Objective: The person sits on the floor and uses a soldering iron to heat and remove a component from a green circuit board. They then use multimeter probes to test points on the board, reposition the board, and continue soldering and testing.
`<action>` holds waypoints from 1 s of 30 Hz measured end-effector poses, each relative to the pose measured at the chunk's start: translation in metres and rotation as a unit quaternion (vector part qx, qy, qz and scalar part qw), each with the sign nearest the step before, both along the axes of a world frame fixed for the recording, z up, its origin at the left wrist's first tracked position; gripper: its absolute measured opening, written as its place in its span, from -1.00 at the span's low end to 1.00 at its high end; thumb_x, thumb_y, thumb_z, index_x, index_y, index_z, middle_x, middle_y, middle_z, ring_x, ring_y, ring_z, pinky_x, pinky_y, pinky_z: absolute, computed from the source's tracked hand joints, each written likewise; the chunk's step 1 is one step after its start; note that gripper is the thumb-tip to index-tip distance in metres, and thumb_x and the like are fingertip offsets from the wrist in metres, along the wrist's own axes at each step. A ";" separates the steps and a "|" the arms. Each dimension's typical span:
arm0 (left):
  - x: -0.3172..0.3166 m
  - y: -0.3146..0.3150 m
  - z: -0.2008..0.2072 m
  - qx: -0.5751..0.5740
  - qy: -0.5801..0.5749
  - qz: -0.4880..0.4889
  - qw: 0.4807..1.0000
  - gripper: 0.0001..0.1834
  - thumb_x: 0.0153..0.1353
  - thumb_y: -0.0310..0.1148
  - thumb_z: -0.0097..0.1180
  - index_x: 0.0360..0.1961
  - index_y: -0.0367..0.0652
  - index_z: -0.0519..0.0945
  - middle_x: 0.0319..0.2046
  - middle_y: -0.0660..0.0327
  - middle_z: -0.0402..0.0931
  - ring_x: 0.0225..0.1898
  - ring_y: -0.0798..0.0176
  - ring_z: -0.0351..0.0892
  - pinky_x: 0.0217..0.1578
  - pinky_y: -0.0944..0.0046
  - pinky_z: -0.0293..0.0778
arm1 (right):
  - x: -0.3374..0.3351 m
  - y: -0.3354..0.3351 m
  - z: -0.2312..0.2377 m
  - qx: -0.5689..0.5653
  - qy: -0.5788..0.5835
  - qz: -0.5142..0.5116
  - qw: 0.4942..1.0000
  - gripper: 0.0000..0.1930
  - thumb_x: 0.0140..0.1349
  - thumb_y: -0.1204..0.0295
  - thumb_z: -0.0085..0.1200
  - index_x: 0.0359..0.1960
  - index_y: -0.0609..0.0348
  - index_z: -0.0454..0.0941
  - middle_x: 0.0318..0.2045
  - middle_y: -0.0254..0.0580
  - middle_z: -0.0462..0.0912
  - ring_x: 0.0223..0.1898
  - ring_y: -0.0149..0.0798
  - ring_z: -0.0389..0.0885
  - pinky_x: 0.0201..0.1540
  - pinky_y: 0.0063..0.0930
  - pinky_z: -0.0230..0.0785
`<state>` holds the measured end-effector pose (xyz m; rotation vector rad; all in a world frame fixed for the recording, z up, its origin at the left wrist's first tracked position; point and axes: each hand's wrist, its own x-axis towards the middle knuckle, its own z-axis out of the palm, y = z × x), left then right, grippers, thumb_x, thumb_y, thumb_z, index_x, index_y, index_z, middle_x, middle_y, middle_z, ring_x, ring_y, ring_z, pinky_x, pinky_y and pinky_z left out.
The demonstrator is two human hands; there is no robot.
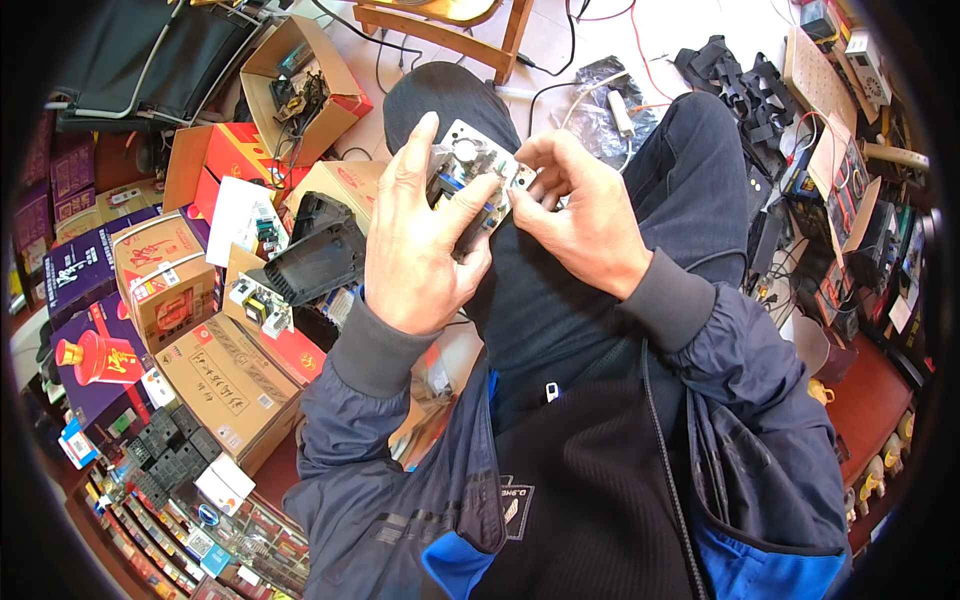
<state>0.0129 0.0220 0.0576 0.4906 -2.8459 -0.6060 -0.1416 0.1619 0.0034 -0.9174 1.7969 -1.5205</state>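
Observation:
My left hand (425,235) grips a circuit board (470,170) over my thighs, with the thumb across its face and the fingers along its left side. The board carries a pale metal plate with a round hole, a blue part and several small components. At the board's right end, my right hand (590,205) is closed in a pinch beside a small white part; its fingertips hide what they hold, if anything. Left of my left hand lies an open black plastic casing (315,250). A second circuit board (262,305) rests just below that casing.
Cardboard boxes (230,385) and purple boxes (90,265) crowd the left side. An open carton (310,90) of electronic parts stands at the upper left. A white power strip (620,115) lies beyond my right hand. Black straps (735,90) and tangled cables lie at the right.

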 end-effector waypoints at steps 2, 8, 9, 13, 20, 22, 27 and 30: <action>-0.002 0.000 -0.001 0.005 0.000 -0.001 1.000 -0.34 0.02 -0.49 0.51 0.23 0.06 0.76 0.62 -0.16 0.15 0.48 -0.27 0.39 0.44 -0.11 0.41 | -0.001 -0.001 -0.001 -0.010 0.079 -0.004 0.997 -0.76 0.28 0.54 0.39 -0.04 0.26 0.67 -0.34 -0.25 0.68 -0.41 -0.48 0.65 -0.30 -0.52 0.55; -0.008 0.000 0.001 0.011 -0.005 0.002 1.000 -0.36 0.00 -0.48 0.52 0.20 0.05 0.75 0.57 -0.13 0.27 0.46 -0.25 0.44 0.42 -0.11 0.43 | -0.007 -0.002 -0.001 -0.001 0.107 -0.012 0.994 -0.77 0.29 0.47 0.40 -0.07 0.25 0.68 -0.43 -0.25 0.65 -0.45 -0.46 0.63 -0.33 -0.50 0.53; -0.009 0.000 0.001 0.012 -0.006 0.004 1.000 -0.36 0.00 -0.47 0.52 0.20 0.05 0.74 0.56 -0.12 0.28 0.45 -0.25 0.44 0.42 -0.11 0.43 | -0.007 -0.003 -0.001 0.000 0.118 -0.012 0.993 -0.77 0.29 0.47 0.40 -0.08 0.24 0.68 -0.43 -0.24 0.65 -0.45 -0.46 0.62 -0.33 -0.50 0.53; -0.010 0.001 0.002 0.008 -0.008 0.005 1.000 -0.35 -0.02 -0.47 0.52 0.20 0.05 0.72 0.56 -0.09 0.29 0.44 -0.27 0.45 0.42 -0.11 0.43 | -0.006 -0.005 -0.005 0.016 0.149 -0.016 0.989 -0.78 0.26 0.46 0.41 -0.11 0.22 0.69 -0.40 -0.20 0.66 -0.46 -0.41 0.64 -0.33 -0.46 0.54; -0.008 -0.001 0.000 0.005 -0.003 -0.001 1.000 -0.36 -0.02 -0.46 0.52 0.19 0.03 0.72 0.57 -0.08 0.27 0.44 -0.28 0.45 0.41 -0.12 0.45 | -0.001 -0.009 -0.010 0.040 0.171 -0.023 0.984 -0.80 0.23 0.45 0.41 -0.18 0.22 0.68 -0.35 -0.18 0.67 -0.46 -0.34 0.66 -0.33 -0.41 0.54; -0.007 -0.001 0.000 0.006 -0.003 -0.002 1.000 -0.36 -0.01 -0.46 0.52 0.19 0.02 0.72 0.57 -0.09 0.27 0.44 -0.28 0.44 0.41 -0.12 0.45 | 0.001 -0.010 -0.010 0.043 0.173 -0.027 0.984 -0.81 0.23 0.46 0.41 -0.19 0.23 0.68 -0.35 -0.18 0.66 -0.45 -0.33 0.66 -0.33 -0.41 0.54; -0.007 -0.002 -0.001 0.004 0.004 -0.007 1.000 -0.37 -0.01 -0.45 0.52 0.19 0.01 0.73 0.57 -0.09 0.26 0.44 -0.29 0.44 0.41 -0.11 0.45 | 0.004 -0.011 -0.012 0.033 0.178 -0.041 0.983 -0.85 0.24 0.48 0.39 -0.21 0.22 0.69 -0.34 -0.19 0.66 -0.43 -0.31 0.68 -0.31 -0.41 0.55; -0.007 -0.003 -0.001 0.005 0.004 -0.007 1.000 -0.37 -0.01 -0.45 0.52 0.18 0.01 0.73 0.57 -0.10 0.26 0.44 -0.28 0.44 0.41 -0.12 0.45 | 0.003 -0.010 -0.012 0.025 0.214 -0.042 0.976 -0.87 0.25 0.48 0.38 -0.21 0.20 0.70 -0.32 -0.20 0.68 -0.42 -0.30 0.70 -0.31 -0.41 0.56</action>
